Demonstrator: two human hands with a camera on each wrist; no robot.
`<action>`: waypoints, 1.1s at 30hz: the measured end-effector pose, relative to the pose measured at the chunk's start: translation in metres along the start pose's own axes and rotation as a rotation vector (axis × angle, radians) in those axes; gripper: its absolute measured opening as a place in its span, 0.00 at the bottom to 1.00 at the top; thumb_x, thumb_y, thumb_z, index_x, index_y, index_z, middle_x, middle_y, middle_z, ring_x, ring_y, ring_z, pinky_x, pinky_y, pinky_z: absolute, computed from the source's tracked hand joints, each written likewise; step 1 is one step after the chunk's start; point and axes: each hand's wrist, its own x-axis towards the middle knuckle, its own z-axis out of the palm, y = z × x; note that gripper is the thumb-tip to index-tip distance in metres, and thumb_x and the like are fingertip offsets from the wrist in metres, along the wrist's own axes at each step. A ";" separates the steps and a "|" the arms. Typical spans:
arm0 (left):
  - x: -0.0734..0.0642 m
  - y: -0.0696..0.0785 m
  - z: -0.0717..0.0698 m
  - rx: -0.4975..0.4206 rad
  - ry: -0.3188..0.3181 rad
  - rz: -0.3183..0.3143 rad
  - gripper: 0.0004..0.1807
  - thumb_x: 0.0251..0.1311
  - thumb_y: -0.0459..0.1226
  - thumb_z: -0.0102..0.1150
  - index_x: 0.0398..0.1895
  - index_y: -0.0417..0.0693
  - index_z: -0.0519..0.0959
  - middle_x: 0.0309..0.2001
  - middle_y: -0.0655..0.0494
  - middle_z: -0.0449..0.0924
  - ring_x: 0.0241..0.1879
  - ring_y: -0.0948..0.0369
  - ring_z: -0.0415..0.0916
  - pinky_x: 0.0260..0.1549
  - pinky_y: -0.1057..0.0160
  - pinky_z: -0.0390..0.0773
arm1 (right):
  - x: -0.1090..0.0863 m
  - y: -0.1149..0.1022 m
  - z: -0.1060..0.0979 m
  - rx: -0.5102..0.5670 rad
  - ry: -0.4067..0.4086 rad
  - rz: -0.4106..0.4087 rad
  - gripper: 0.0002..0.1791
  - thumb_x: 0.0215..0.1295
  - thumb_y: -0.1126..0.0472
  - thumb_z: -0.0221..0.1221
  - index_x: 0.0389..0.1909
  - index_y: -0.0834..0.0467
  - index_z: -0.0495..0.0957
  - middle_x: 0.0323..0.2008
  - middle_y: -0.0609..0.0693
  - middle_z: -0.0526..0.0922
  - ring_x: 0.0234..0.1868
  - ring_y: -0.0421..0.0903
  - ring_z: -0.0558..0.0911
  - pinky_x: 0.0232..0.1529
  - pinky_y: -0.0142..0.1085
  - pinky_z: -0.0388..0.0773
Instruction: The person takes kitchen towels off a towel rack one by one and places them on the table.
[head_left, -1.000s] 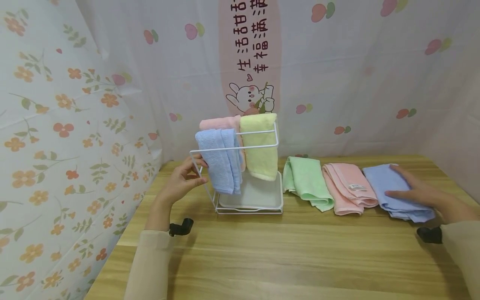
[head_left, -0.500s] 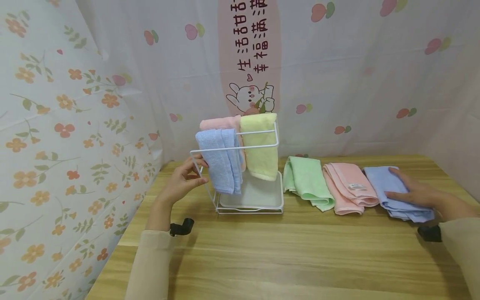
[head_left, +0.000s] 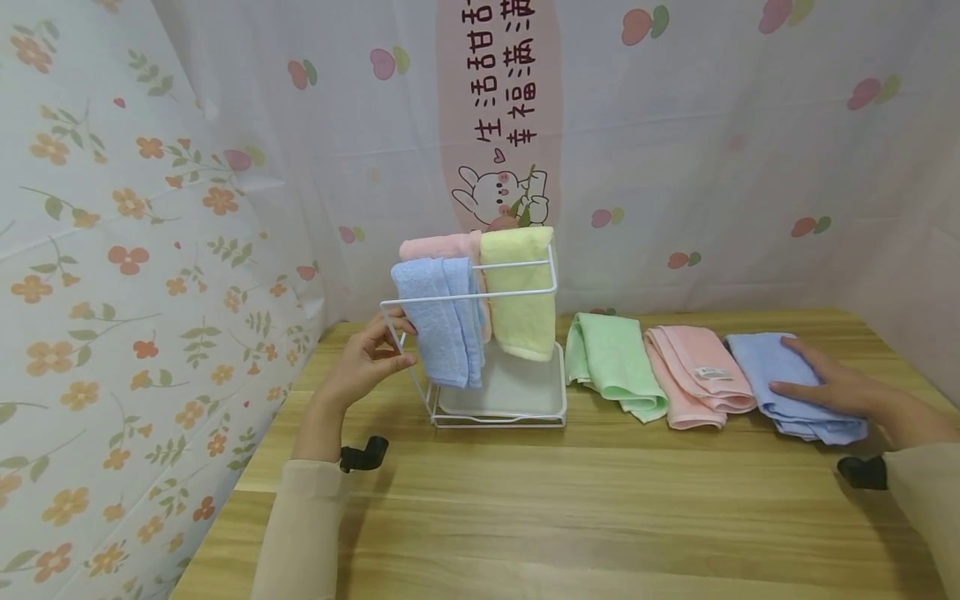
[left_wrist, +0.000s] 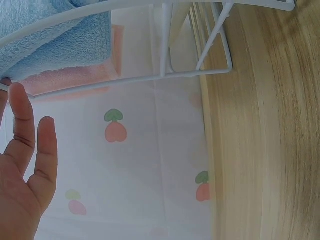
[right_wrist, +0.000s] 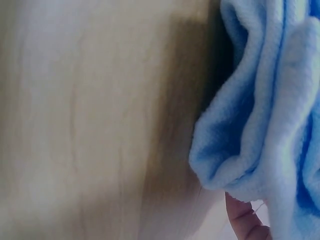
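Observation:
A white wire towel rack [head_left: 517,294] stands on the table, its left upright held between the thumb and fingers of my left hand [head_left: 356,367]. Over its bars hang a blue towel [head_left: 437,329], a pink towel [head_left: 435,247] and a yellow towel [head_left: 521,321]. In the left wrist view a fingertip [left_wrist: 20,92] meets the rack's wire beside the blue cloth. My right hand [head_left: 843,387] rests on a folded blue towel [head_left: 765,358] at the right, fingers extended and thumb apart. The right wrist view shows this towel's layered edge [right_wrist: 250,125] close up.
Between the rack and my right hand lie a folded green towel [head_left: 615,362] and a folded pink towel [head_left: 693,367] with a small label. A shallow white tray [head_left: 517,392] forms the rack's base. Patterned cloth [head_left: 360,167] hangs behind and left of the wooden table [head_left: 570,508].

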 end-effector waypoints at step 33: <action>0.001 -0.003 0.000 -0.016 0.008 0.010 0.19 0.59 0.28 0.66 0.52 0.37 0.74 0.61 0.65 0.67 0.42 0.61 0.70 0.43 0.66 0.79 | -0.026 -0.057 -0.004 -0.016 0.277 -0.228 0.37 0.70 0.59 0.60 0.73 0.69 0.56 0.67 0.77 0.62 0.55 0.76 0.68 0.44 0.73 0.67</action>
